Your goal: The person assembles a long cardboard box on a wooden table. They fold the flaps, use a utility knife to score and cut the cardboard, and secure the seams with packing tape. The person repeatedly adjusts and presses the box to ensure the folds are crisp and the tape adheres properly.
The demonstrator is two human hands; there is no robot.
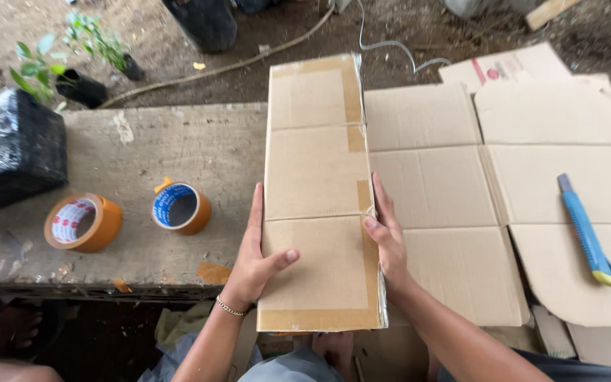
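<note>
Centrally, a taped box (pixel 319 198) stood long-wise on the bench (pixel 143 148), its near end overhanging. Left hand (pixel 256 258) and right hand (pixel 385 237) clasped its sides. Risk: tipping off the edge if grip eased; seam tape perhaps lifting. Knife (pixel 587 233) lay well apart.

Fingers of the left hand (pixel 257 258) and right hand (pixel 388 240) lay hidden behind the cardboard box (pixel 319 191); the black crate (pixel 8 152) and flattened cardboard (pixel 532 177) ran past the frame's edges.
</note>
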